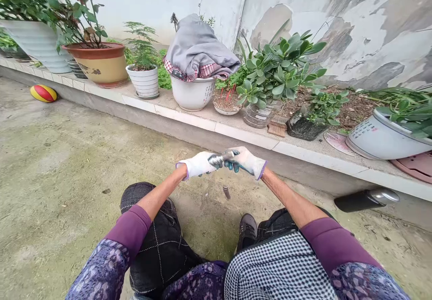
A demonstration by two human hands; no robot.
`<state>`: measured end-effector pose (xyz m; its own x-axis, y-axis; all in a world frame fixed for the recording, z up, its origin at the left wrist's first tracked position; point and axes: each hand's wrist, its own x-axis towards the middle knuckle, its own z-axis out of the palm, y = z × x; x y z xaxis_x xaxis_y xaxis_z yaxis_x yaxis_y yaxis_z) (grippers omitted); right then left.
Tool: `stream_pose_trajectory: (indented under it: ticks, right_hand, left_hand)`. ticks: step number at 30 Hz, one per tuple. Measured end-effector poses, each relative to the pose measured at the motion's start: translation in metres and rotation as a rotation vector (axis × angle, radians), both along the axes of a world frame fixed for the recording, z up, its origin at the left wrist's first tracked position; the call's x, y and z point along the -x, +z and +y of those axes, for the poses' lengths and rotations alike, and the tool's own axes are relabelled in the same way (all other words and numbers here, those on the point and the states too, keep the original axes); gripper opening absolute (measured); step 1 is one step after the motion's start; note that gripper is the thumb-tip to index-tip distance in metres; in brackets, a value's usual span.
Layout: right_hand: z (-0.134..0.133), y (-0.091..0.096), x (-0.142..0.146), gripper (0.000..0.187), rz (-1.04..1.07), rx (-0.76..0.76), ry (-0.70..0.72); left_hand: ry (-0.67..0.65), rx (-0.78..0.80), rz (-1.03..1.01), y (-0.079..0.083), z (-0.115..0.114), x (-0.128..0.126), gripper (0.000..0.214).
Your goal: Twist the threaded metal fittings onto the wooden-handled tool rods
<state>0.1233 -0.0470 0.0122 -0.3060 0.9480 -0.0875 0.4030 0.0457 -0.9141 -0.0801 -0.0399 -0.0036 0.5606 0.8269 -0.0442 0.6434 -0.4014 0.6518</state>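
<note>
My left hand (200,163), in a white glove with dark green on the palm side, is closed around one end of a silver metal cylinder (220,158) with a ridged section. At its other, smoother end, my right hand (248,160) grips it in a matching glove. Both hands meet in front of me above the concrete ground. Fingers hide part of the cylinder, so I cannot make out its exact kind. Below the hands shows a small grey-brown cylindrical piece (226,192), somewhat blurred; whether it lies on the ground or is in the air, I cannot tell.
A tiled ledge (199,120) runs across, carrying several potted plants, a grey cloth (199,43) over a white pot (192,93), and a brush head (276,129). A black bottle (357,200) lies at right. A red-yellow ball (43,93) rests far left.
</note>
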Motion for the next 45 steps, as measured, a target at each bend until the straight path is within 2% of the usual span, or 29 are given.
stream_pose_trajectory:
  ticks: [3, 6, 8, 11, 13, 14, 17, 20, 24, 30, 34, 36, 37, 39, 42, 44, 45]
  right_hand:
    - [-0.002, 0.0, 0.006, 0.015, -0.034, -0.041, -0.061]
    - [-0.009, -0.003, 0.013, 0.015, -0.224, -0.1, -0.045]
    - [-0.014, -0.003, 0.016, 0.017, -0.377, -0.199, 0.051]
    - [-0.016, -0.001, 0.014, 0.021, -0.632, -0.327, 0.158]
    - [-0.011, 0.001, 0.01, 0.022, -0.777, -0.383, 0.155]
    - [-0.008, 0.002, 0.007, 0.022, -0.817, -0.408, 0.145]
    - [0.002, 0.003, -0.002, 0.023, -0.739, -0.391, 0.112]
    - [0.006, 0.002, -0.006, 0.024, -0.459, -0.231, 0.075]
    - [0.004, 0.001, -0.005, 0.016, -0.168, -0.119, 0.03]
    - [0.008, -0.001, -0.003, 0.01, 0.044, -0.088, -0.027]
    - [0.014, -0.007, -0.005, 0.028, 0.247, -0.17, -0.015]
    - [0.017, -0.016, -0.005, 0.037, 0.349, -0.145, -0.078]
    - [0.018, -0.023, -0.003, 0.041, 0.338, -0.11, -0.121]
    - [0.02, -0.04, 0.003, 0.049, 0.185, -0.053, -0.149]
    - [0.02, -0.066, 0.021, 0.065, -0.102, -0.066, -0.042]
    - [0.019, -0.078, 0.035, 0.066, -0.11, -0.09, -0.021]
    - [0.019, -0.082, 0.042, 0.059, -0.06, -0.079, -0.034]
  left_hand:
    - [0.118, 0.057, -0.171, 0.006, 0.005, 0.004, 0.026]
    - [0.279, 0.048, -0.228, 0.01, 0.015, 0.005, 0.029]
    - [0.311, -0.088, -0.036, 0.008, 0.022, 0.005, 0.026]
    - [0.244, -0.311, 0.401, 0.001, 0.025, 0.002, 0.027]
    - [0.16, -0.344, 0.563, -0.004, 0.022, -0.003, 0.027]
    - [0.114, -0.328, 0.578, -0.006, 0.02, -0.006, 0.024]
    - [0.018, -0.208, 0.414, -0.006, 0.012, -0.011, 0.014]
    - [-0.016, -0.124, 0.226, -0.002, 0.007, -0.011, 0.009]
    - [-0.017, -0.105, 0.131, 0.004, 0.002, -0.008, 0.016]
    - [0.112, 0.012, -0.144, 0.01, -0.001, -0.007, 0.022]
    - [0.172, 0.09, -0.356, 0.018, 0.001, -0.005, 0.038]
    - [0.225, 0.111, -0.455, 0.021, 0.004, -0.004, 0.046]
    - [0.237, 0.115, -0.503, 0.022, 0.006, -0.003, 0.047]
    - [0.231, 0.125, -0.592, 0.021, 0.009, -0.003, 0.044]
    - [0.24, 0.181, -0.675, 0.017, 0.014, -0.004, 0.038]
    - [0.247, 0.233, -0.699, 0.015, 0.014, -0.007, 0.035]
    - [0.25, 0.256, -0.708, 0.014, 0.014, -0.009, 0.033]
